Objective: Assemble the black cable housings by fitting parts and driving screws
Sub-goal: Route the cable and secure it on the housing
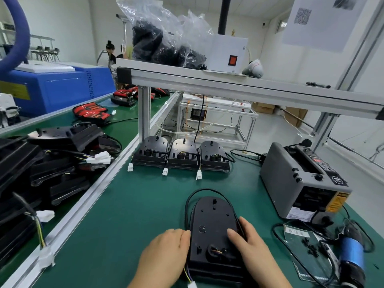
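A black cable housing lies flat on the green mat near the front edge, its black cable looping round its far end. My left hand rests against its left side with fingers fairly straight. My right hand holds its right side, thumb on top and fingers wrapped round the edge. Coloured wires and a white connector come out at its near end. Small black screws lie on a clear tray at the right, beside a blue electric screwdriver.
Three more housings stand in a row at the back of the mat. A grey tape dispenser sits at the right. A pile of housings fills the conveyor at left. An aluminium shelf hangs overhead.
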### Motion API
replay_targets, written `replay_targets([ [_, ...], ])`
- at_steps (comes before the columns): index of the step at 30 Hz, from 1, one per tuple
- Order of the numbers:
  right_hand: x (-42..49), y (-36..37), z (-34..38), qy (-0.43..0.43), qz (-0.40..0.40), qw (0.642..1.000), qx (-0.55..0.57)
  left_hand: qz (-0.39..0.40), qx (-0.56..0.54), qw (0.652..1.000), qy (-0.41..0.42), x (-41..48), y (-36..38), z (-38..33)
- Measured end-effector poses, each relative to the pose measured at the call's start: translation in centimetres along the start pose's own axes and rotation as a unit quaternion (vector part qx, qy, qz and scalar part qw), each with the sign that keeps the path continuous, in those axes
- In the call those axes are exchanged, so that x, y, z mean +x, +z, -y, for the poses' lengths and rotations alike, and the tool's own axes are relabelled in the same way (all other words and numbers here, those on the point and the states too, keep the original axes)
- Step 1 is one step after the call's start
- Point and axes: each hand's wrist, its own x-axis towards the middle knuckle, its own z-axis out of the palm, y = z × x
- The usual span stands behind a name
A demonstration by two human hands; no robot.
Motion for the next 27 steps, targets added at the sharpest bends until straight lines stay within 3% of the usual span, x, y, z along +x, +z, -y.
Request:
replay_targets([
  [5, -0.1, 0.8, -0.1, -0.004, -0.017, 1.000, -0.009, 0.095, 0.004, 0.995, -0.022, -0.4, 1.0, -1.1],
  [10, -0.3, 1.1, -0.2, 0.013, -0.037, 0.998, 0.046, 0.109, -0.203, 0.970, -0.081, -0.8, 0.6, -1.1],
  [13, -0.3, 1.2, -0.2, 0.017, -0.049, 0.995, 0.081, 0.123, -0.338, 0.926, -0.112, -1.3, 1.1, -0.7],
  [18, 0.0, 1.1, -0.1, 0.017, -0.049, 0.989, 0.139, 0.060, -0.595, 0.782, -0.173, -1.4, 2.0, -0.1],
  [21, 0.2, 1.2, -0.1, 0.026, -0.055, 0.980, 0.188, 0.057, -0.650, 0.737, -0.173, -1.6, 1.6, -0.7],
  [27, 0.5, 0.9, 0.7, 0.006, -0.071, 0.967, 0.245, -0.012, -0.695, 0.687, -0.210, -2.0, 1.1, -1.9],
])
